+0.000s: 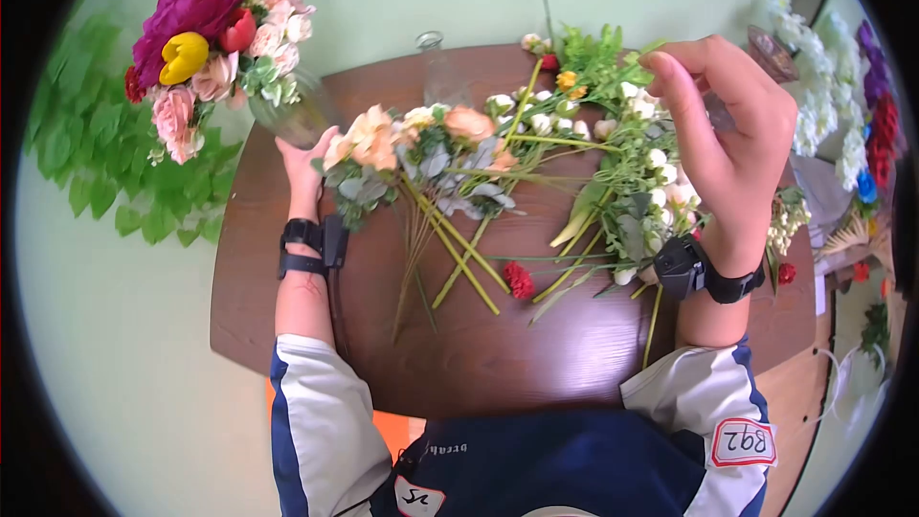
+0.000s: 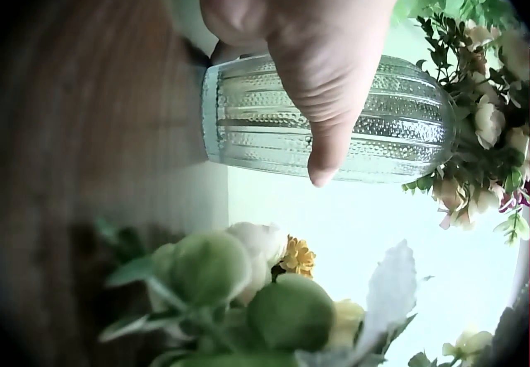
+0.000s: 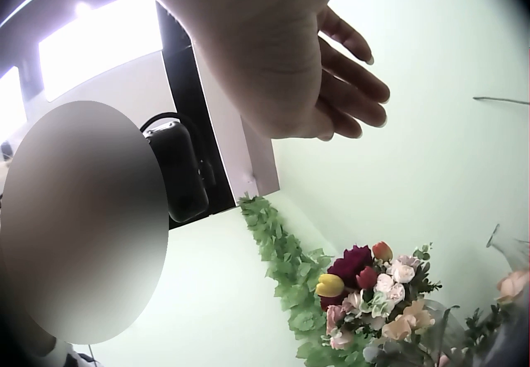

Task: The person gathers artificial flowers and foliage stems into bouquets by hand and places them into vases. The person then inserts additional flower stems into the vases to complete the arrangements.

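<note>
My left hand [image 1: 308,155] grips ribbed glass vase [image 2: 397,127] with bouquet [image 1: 206,48] at table's [image 1: 431,364] far left corner. My right hand [image 1: 732,124] aloft near far right corner, fingers loosely bent; fingertip contact with foliage [image 1: 593,57] hard to judge.

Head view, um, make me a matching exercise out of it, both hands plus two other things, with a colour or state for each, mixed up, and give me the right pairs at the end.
Things:
1. Left hand
2. Bottle
3. Table
4. Right hand

Colours or states:
A. brown
B. gripping a vase
C. raised in the air
D. see-through

Right pairs: 1-B, 2-D, 3-A, 4-C
</note>
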Demonstrator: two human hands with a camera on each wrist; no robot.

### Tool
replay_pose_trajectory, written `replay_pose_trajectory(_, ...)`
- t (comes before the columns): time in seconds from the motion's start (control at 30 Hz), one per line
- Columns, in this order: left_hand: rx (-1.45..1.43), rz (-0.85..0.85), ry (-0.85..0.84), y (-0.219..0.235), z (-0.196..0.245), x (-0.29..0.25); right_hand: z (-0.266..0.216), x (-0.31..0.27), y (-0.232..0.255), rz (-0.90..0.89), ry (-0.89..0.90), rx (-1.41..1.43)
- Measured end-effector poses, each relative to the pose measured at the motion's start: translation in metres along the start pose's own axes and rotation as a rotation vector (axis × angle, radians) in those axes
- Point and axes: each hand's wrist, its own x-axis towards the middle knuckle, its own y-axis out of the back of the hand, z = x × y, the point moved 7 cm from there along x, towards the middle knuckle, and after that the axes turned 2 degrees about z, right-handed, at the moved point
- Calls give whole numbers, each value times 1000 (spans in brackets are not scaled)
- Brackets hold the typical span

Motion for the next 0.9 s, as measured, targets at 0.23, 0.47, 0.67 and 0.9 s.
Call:
replay_pose_trajectory(0.23, -56, -172, 171, -39, -24, -1, 52, -5, 19, 63, -369, -71)
replay_pose_trajectory(0.47, -168, -279, 220, -26, -62, 3, 86, -16, 10, 2, -488, -132)
replay_pose_trajectory(0.67, -173, -293, 230, -4, -81, 7, 90, -20, 5, -38, -487, -154)
replay_pose_trajectory(0.9, -70, -264, 316, 1, -73, 0, 87, -20, 3, -52, -494, -146)
